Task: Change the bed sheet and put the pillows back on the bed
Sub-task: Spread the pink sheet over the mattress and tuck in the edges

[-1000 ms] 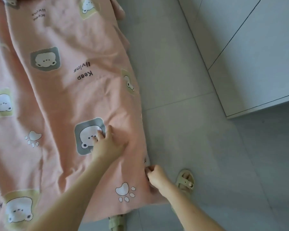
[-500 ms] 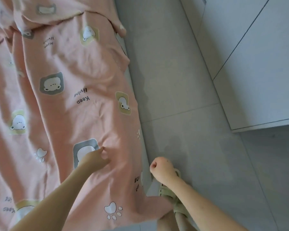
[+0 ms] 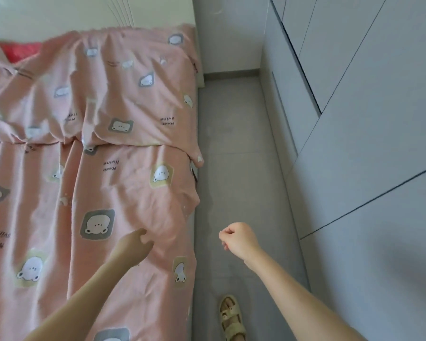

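A pink bed sheet (image 3: 123,183) printed with bears and paw marks covers the bed, wrinkled and hanging over the right edge. Two pillows in the same pink print lie at the head, one on the right (image 3: 145,94) and one on the left (image 3: 35,99). My left hand (image 3: 133,247) is on the sheet near the bed's right edge, fingers curled and pinching a fold of the fabric, which is blurred there. My right hand (image 3: 239,238) hangs over the floor beside the bed, closed in a fist with nothing in it.
A white headboard (image 3: 84,13) stands behind the pillows, with something red (image 3: 17,50) showing at the top left. Grey wardrobe doors (image 3: 354,119) line the right side, leaving a narrow strip of grey tiled floor (image 3: 231,156). My sandalled foot (image 3: 231,318) stands there.
The view has tilted up from the bed's side to its head, bringing the pillows in. My right hand let go of the sheet's edge and rose. My left hand went from flat to pinching.
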{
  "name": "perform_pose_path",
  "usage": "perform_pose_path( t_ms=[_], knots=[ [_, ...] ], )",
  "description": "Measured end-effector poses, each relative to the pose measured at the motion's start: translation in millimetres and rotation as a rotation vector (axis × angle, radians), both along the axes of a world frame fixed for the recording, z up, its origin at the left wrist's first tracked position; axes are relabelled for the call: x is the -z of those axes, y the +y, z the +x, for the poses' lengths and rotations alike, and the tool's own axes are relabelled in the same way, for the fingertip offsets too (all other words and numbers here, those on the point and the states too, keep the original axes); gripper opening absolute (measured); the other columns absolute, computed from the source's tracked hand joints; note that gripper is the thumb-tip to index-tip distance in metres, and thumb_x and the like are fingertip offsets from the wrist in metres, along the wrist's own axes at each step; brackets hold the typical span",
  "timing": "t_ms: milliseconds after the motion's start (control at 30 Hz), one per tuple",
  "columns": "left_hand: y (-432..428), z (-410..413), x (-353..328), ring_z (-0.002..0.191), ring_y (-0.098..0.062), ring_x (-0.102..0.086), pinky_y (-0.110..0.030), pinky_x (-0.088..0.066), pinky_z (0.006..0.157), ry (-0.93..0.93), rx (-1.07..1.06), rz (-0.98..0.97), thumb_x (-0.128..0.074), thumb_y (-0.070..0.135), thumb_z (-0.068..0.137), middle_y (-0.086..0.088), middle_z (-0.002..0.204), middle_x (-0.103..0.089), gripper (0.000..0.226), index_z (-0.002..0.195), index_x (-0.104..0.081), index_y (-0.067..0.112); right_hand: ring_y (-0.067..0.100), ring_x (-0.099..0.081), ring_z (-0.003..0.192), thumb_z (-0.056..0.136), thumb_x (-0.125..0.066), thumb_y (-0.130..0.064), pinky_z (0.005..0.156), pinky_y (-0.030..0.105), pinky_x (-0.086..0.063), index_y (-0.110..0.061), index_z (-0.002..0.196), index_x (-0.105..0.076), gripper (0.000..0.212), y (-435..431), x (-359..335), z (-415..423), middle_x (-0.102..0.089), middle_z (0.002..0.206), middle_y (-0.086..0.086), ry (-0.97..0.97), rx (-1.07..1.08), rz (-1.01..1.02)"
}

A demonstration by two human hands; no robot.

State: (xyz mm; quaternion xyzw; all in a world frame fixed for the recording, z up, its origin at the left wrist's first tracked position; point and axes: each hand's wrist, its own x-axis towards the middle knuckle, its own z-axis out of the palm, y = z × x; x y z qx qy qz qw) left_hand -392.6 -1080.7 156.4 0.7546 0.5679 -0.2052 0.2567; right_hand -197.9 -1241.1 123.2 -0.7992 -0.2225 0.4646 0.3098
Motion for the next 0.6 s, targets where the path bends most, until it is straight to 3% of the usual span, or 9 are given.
perform_pose_path(
  t_ms=[33, 100, 167, 300, 433, 533, 600],
  knots=[
    [16.8, 16.2, -12.8, 0.081, -0.017, -0.061, -0.024, -0.047, 0.072, -0.024, -0.011, 0.018, -0.049, 0.032, 0.095, -0.010, 0.128, -0.057, 0.048, 0.139, -0.041, 0.016, 0.009, -0.054, 0.045, 0.086, -0.050, -0.012, 0.056, 0.024, -0.039, -0.014, 0.071, -0.053, 0.016, 14.4, -10.6, 17.0, -0.054, 0.065, 0.008, 0.002, 0.009, 0.010],
    [51.2, 48.6, -38.3, 0.096, -0.021, -0.060, -0.025, -0.044, 0.077, -0.061, -0.031, 0.069, -0.049, 0.033, 0.095, -0.010, 0.126, -0.058, 0.047, 0.138, -0.042, 0.016, 0.001, -0.054, 0.041, 0.087, -0.050, -0.015, 0.057, 0.025, -0.040, -0.015, 0.073, -0.055, 0.015, 43.5, -31.1, 50.6, -0.055, 0.065, 0.007, 0.005, 0.019, 0.033],
    [84.4, 82.5, -61.0, 0.108, -0.025, -0.057, -0.027, -0.043, 0.083, -0.126, -0.074, 0.119, -0.051, 0.032, 0.094, -0.010, 0.123, -0.059, 0.045, 0.136, -0.046, 0.015, 0.007, -0.055, 0.047, 0.088, -0.050, -0.015, 0.058, 0.026, -0.040, -0.013, 0.074, -0.055, 0.016, 73.0, -52.8, 84.6, -0.058, 0.065, 0.007, 0.000, 0.033, 0.057],
    [143.6, 158.5, -94.7, 0.102, -0.023, -0.055, -0.026, -0.040, 0.080, -0.263, -0.144, 0.156, -0.054, 0.027, 0.093, -0.009, 0.116, -0.060, 0.040, 0.130, -0.051, 0.011, 0.012, -0.056, 0.055, 0.092, -0.050, -0.016, 0.059, 0.025, -0.042, -0.009, 0.074, -0.058, 0.020, 131.5, -93.7, 160.0, -0.062, 0.064, 0.003, -0.012, 0.053, 0.114],
    [209.3, 234.0, -117.0, 0.111, -0.025, -0.056, -0.029, -0.041, 0.087, -0.317, -0.180, 0.211, -0.053, 0.028, 0.093, -0.010, 0.120, -0.059, 0.040, 0.129, -0.052, 0.011, 0.012, -0.057, 0.056, 0.093, -0.050, -0.016, 0.058, 0.025, -0.044, -0.012, 0.075, -0.059, 0.021, 199.4, -119.0, 245.7, -0.063, 0.065, 0.001, -0.030, 0.071, 0.156],
    [256.9, 276.8, -129.3, 0.106, -0.027, -0.058, -0.031, -0.044, 0.087, -0.374, -0.301, 0.251, -0.054, 0.026, 0.093, -0.010, 0.116, -0.063, 0.034, 0.122, -0.058, 0.009, 0.012, -0.057, 0.056, 0.092, -0.049, -0.017, 0.061, 0.026, -0.046, -0.011, 0.080, -0.061, 0.018, 252.6, -134.8, 307.4, -0.063, 0.065, 0.001, -0.065, 0.046, 0.153],
    [284.1, 298.0, -137.8, 0.093, -0.028, -0.061, -0.031, -0.045, 0.080, -0.399, -0.372, 0.266, -0.055, 0.026, 0.092, -0.006, 0.103, -0.064, 0.030, 0.114, -0.062, 0.008, 0.013, -0.057, 0.057, 0.092, -0.048, -0.017, 0.061, 0.026, -0.046, -0.010, 0.080, -0.060, 0.018, 287.3, -144.5, 342.8, -0.063, 0.066, 0.001, -0.083, 0.016, 0.142]
  ],
)
